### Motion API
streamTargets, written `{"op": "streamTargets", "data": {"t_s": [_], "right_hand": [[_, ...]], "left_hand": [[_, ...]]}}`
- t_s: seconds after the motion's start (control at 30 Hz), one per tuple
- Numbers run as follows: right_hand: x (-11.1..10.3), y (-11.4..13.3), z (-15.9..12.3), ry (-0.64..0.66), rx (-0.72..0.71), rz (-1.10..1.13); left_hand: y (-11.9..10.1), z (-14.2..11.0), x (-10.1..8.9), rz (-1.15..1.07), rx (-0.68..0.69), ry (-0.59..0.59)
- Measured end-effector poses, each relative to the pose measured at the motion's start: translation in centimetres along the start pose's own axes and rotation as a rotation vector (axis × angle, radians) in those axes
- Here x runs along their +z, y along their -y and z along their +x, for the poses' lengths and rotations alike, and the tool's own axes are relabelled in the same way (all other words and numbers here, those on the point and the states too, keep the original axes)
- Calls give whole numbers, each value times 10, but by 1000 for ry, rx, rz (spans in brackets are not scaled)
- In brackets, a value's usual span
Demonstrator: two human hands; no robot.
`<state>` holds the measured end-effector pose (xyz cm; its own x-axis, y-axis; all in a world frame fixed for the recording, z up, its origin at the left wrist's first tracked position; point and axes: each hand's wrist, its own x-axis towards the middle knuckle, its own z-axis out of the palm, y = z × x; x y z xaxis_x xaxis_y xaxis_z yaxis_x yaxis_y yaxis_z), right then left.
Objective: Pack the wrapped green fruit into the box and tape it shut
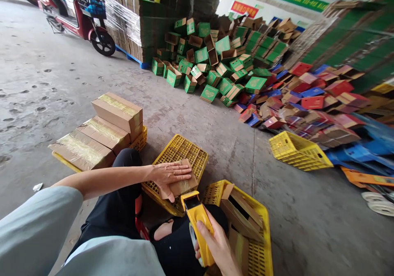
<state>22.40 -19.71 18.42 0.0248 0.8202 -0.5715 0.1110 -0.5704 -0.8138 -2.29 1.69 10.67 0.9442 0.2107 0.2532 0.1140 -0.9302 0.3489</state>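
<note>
My left hand [172, 179] lies flat, fingers stretched out, on top of a small brown cardboard box [188, 184]. Under that box is an upturned yellow plastic crate [193, 152] with a grid bottom, standing in front of my knees. In my right hand [217, 241] is a yellow tape dispenser [200, 226], its head close to the box's near right corner. A roll of tape shows at the dispenser's side. To the right, another yellow crate [267, 235] holds brown cardboard boxes [243, 210], one with its flaps up.
Taped brown boxes [118, 111] are stacked on a yellow crate at my left. A yellow crate [297, 151] lies on the floor at right, before piles of green boxes [209, 92] and red and blue boxes [312, 102]. A red scooter [76, 17] stands far left.
</note>
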Motion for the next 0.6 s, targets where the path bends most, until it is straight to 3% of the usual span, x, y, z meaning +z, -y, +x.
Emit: {"op": "streamTargets", "data": {"t_s": [0.3,0.43,0.6], "right_hand": [[2,-12,9,16,9,7],[-3,-20,8,22,3,4],[-21,-33,-13,22,80,24]], "left_hand": [[-41,9,9,-37,14,90],[-38,10,9,-53,-10,94],[-30,12,6,-52,-4,77]]}}
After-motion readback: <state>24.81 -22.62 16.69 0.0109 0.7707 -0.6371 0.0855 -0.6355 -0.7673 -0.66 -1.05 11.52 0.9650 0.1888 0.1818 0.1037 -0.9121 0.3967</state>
